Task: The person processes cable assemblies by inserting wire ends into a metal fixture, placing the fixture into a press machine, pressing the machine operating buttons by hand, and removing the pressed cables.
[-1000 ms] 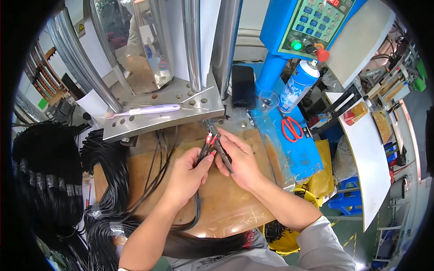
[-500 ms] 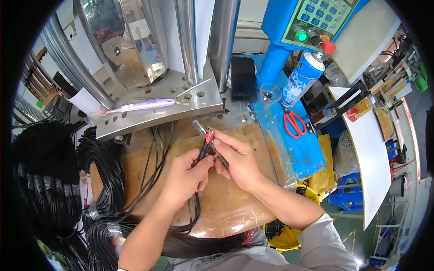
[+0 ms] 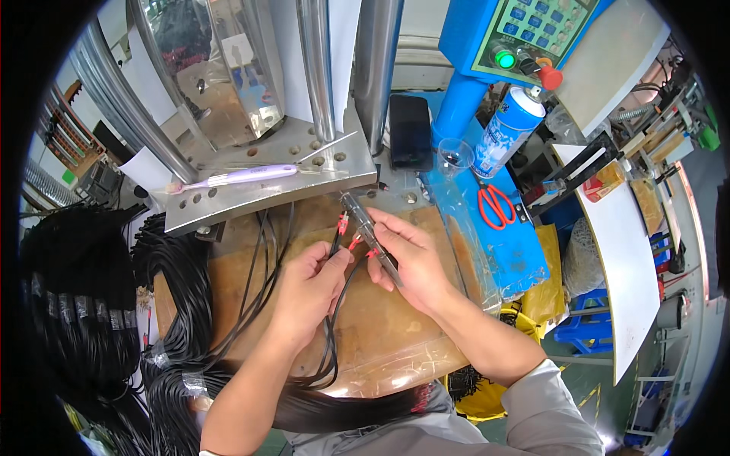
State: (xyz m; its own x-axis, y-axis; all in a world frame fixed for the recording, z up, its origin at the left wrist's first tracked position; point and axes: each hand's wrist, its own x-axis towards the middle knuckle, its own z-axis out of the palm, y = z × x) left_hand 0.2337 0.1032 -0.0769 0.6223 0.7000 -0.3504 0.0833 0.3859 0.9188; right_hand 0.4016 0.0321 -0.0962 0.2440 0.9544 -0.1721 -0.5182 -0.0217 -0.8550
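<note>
My left hand [image 3: 310, 287] pinches a black cable [image 3: 333, 319] just below its split end, where red terminals [image 3: 344, 223] stick up. My right hand [image 3: 407, 258] grips a slim clear-handled tool [image 3: 368, 232], tip pointing up-left toward the metal plate; a red terminal [image 3: 355, 242] sits between the two hands. Both hands hover over a brown taped board [image 3: 380, 334]. The cable loops down under my left forearm.
A drilled metal machine plate [image 3: 258, 190] with a purple toothbrush [image 3: 236, 177] lies just beyond. Bundles of black cables [image 3: 91, 319] pile at left. A phone [image 3: 409, 131], spray can [image 3: 511, 131], plastic cup [image 3: 455, 156] and red scissors [image 3: 496, 207] sit at right below a blue control box [image 3: 525, 34].
The view has tilted, so the hands sit lower in frame. The tool has shifted in my right hand, with the red terminals now spread apart above my left fingers.
</note>
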